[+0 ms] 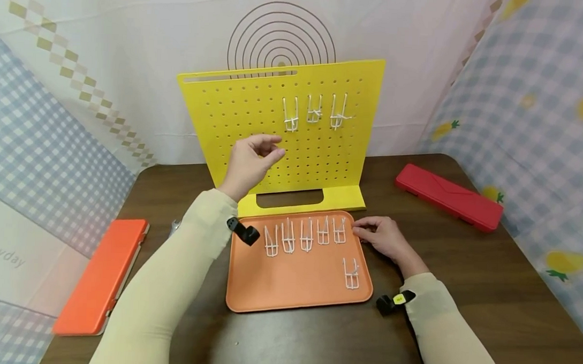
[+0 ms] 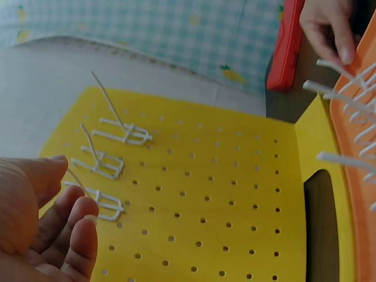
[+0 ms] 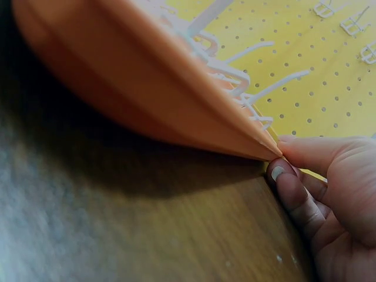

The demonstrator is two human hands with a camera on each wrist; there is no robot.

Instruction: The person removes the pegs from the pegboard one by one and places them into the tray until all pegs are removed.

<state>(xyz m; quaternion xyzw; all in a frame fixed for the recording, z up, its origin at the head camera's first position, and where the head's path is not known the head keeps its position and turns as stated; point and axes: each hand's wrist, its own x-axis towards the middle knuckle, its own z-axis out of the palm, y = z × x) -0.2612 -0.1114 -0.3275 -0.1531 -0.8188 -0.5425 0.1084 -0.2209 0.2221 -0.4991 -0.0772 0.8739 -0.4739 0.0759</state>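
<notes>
A yellow pegboard (image 1: 255,116) stands upright, with three white wire hooks (image 1: 291,117) hung at its upper right. In front of its lower middle my left hand (image 1: 251,162) hovers with bent fingers and thumb apart, holding nothing. In the left wrist view the prong of the nearest hook passes behind the fingertips of this hand (image 2: 53,217). My right hand (image 1: 383,239) pinches the right rim of the orange tray (image 1: 288,286) between thumb and fingers, as the right wrist view shows at the tray edge (image 3: 258,150). Several white hooks (image 1: 306,237) lie on the tray.
An orange-red case (image 1: 102,277) lies at the left of the dark wooden table (image 1: 466,279), and a red case (image 1: 447,195) at the back right. A small metal piece (image 1: 175,226) shows beside the left sleeve. Patterned cloths (image 1: 132,37) hang around the table.
</notes>
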